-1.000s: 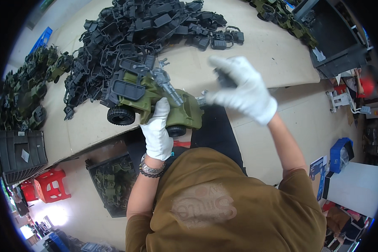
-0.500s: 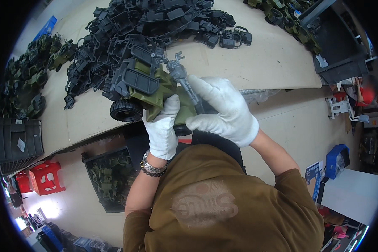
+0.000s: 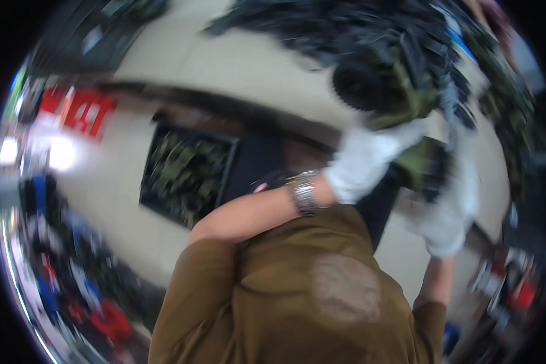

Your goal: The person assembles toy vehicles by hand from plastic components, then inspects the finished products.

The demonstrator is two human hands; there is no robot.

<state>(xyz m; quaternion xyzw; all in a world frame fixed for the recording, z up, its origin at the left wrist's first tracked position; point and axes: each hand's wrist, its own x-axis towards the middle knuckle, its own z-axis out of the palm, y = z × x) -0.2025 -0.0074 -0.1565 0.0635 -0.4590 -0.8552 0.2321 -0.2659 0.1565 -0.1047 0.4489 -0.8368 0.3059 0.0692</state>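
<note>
Toward three o'clock, the gloved left hand (image 3: 364, 164) has fingers clamped on a green toy car (image 3: 409, 104) at two; the right hand (image 3: 452, 209), at three, is blurred beside it, finger state impossible to tell. A black box (image 3: 227, 173) of green parts (image 3: 185, 167) lies at nine, a dark heap (image 3: 346, 27) at one

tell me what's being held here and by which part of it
The left hand holds a green toy vehicle around the middle of its body. The right hand is at its nearer end; blur hides whether it grips.
</note>
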